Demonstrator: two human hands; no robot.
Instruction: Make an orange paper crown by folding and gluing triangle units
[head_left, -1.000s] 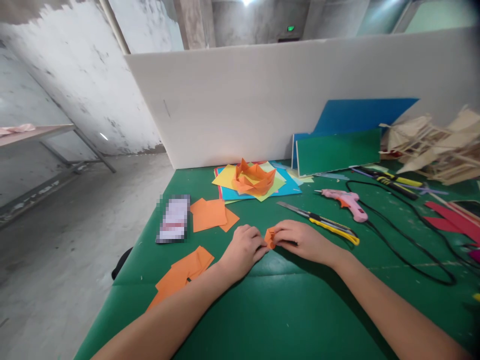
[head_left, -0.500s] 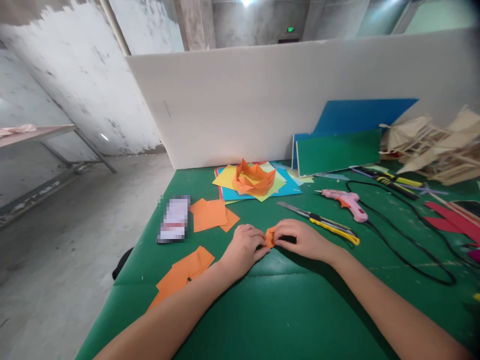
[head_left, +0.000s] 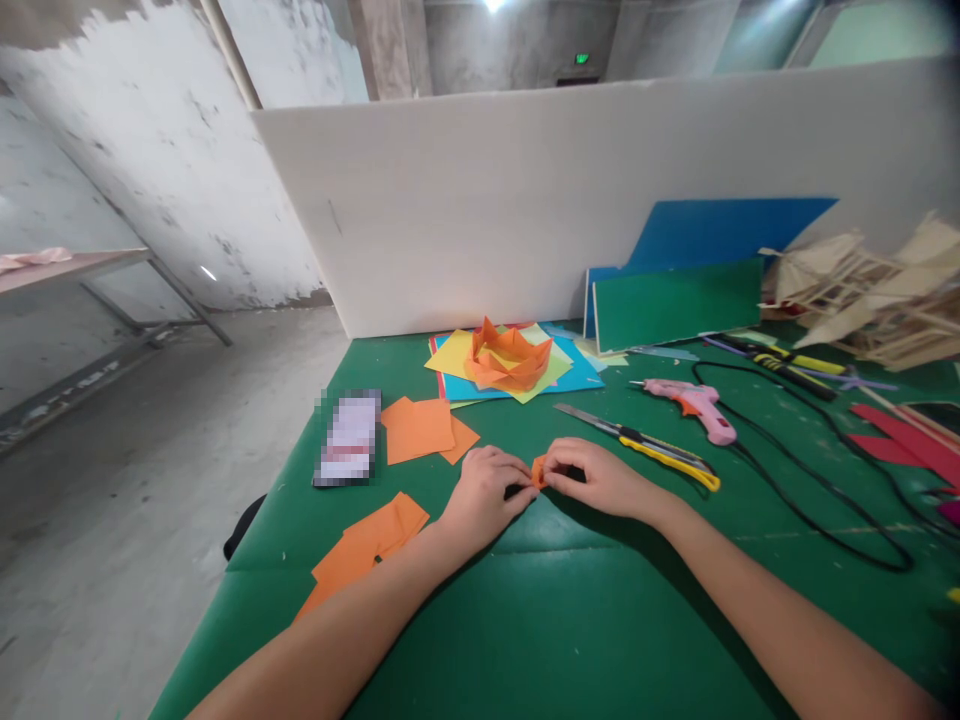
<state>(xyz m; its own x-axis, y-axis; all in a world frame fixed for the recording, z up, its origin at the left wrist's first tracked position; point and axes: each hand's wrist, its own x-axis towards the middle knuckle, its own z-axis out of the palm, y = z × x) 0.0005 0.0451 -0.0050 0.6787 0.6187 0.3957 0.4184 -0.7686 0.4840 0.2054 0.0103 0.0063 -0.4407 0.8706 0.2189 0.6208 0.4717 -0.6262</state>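
A small folded piece of orange paper (head_left: 538,470) is pinched between my two hands, just above the green table (head_left: 570,620). My left hand (head_left: 491,492) is closed on its left side, thumb and fingertips together. From the right, my right hand (head_left: 592,476) pinches it between thumb and fingers. The fingertips cover much of the paper, so its exact folds are hidden. Loose orange paper squares (head_left: 420,430) lie beyond my left hand, and more orange sheets (head_left: 367,540) lie beside my left forearm. Farther back, a folded orange paper ring (head_left: 510,375) with pointed tips rests on coloured sheets (head_left: 585,380).
A yellow utility knife (head_left: 667,458) with its blade out lies beyond my right hand. Right of it are a pink glue gun (head_left: 697,405) with a black cord and some pliers (head_left: 795,372). A phone (head_left: 349,440) lies at the left edge. A white board (head_left: 480,210) stands behind.
Both hands stay at nearly the same spot. My fingers have closed further over the folded orange paper, and less of it shows now.
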